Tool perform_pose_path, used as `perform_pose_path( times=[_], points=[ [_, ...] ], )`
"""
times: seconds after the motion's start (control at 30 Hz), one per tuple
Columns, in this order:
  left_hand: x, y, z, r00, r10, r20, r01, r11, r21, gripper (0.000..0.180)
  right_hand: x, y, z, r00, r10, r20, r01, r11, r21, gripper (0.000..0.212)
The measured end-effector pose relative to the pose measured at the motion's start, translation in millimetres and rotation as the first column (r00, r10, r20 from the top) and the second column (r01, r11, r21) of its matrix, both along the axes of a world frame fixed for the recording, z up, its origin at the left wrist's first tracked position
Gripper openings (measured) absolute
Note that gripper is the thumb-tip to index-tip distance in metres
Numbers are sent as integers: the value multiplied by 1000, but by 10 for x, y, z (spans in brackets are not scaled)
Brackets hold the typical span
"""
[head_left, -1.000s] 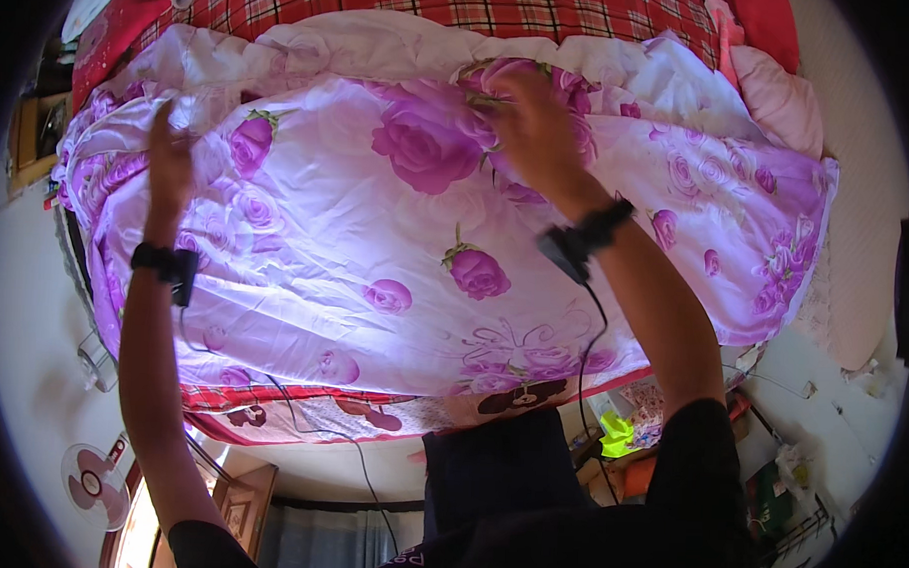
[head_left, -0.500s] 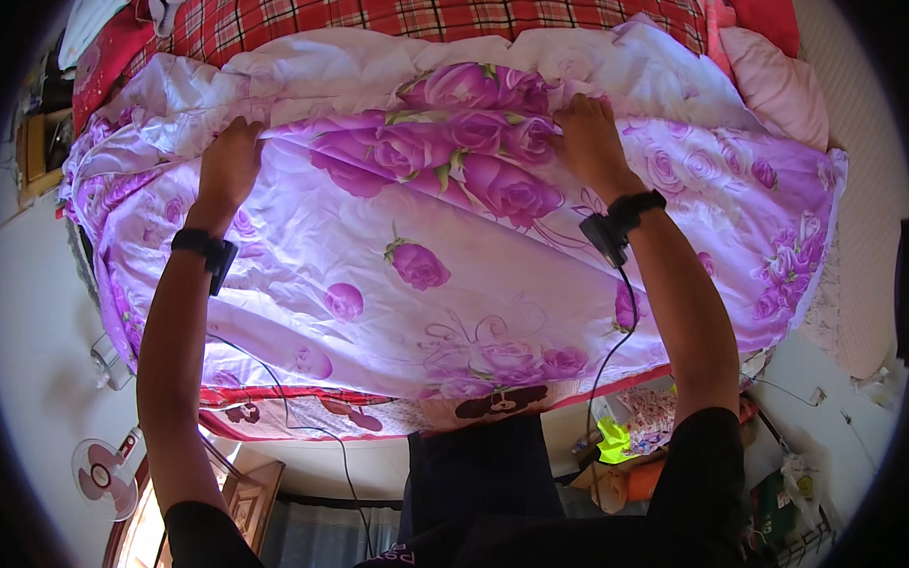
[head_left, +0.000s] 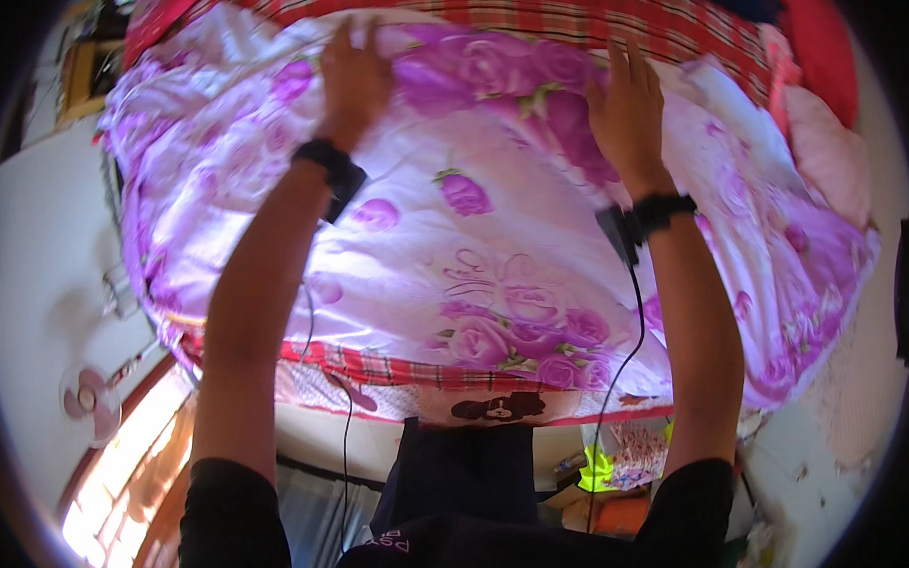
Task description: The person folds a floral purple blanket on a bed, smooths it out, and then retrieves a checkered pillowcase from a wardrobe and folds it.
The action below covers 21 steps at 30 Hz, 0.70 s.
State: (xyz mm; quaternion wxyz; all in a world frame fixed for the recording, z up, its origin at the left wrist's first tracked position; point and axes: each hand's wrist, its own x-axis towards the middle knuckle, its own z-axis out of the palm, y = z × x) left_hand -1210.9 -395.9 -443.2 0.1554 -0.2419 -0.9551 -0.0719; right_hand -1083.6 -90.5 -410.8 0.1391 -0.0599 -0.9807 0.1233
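A white quilt cover printed with purple roses [head_left: 406, 252] lies spread over the bed, creased along both sides. My left hand [head_left: 356, 85] is over its far part, left of the middle, fingers stretched out and a little smeared by motion. To the right, my right hand [head_left: 629, 115] has its fingers apart over the large purple roses near the far edge. Neither hand grips the cloth; whether the palms press on it I cannot tell. Each wrist wears a black band with a small box and a cable.
Red plaid bedding [head_left: 424, 3] covers the far side of the bed. A pink pillow [head_left: 827, 157] lies at the right. Below the near bed edge hangs a patterned sheet [head_left: 490, 405]. A fan [head_left: 92, 404] stands at the lower left, with a bright opening beside it.
Both hands have let go of the cover and moved farther away, the left also toward the middle. The cover's far part now lies flatter, and its large roses have shifted right.
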Motion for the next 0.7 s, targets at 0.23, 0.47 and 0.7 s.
perform_pose_path(
  times=[0.23, 0.47, 0.7],
  points=[
    [1842, -413, 403, 930, -73, 359, 1, 981, 196, 43, 808, -648, -132, 982, 60, 179, -26, 982, -188, 49],
    [3764, -1180, 1174, 796, -9, 605, -139, 971, 197, 47, 1232, -623, 1709, 953, 257, 160, 73, 316, -946, 45],
    [5115, -2155, 2035, 775, 149, 614, -318, 932, 175, 43, 2091, -1168, 3342, 918, 396, 3, -157, 371, -915, 42]
  ],
)
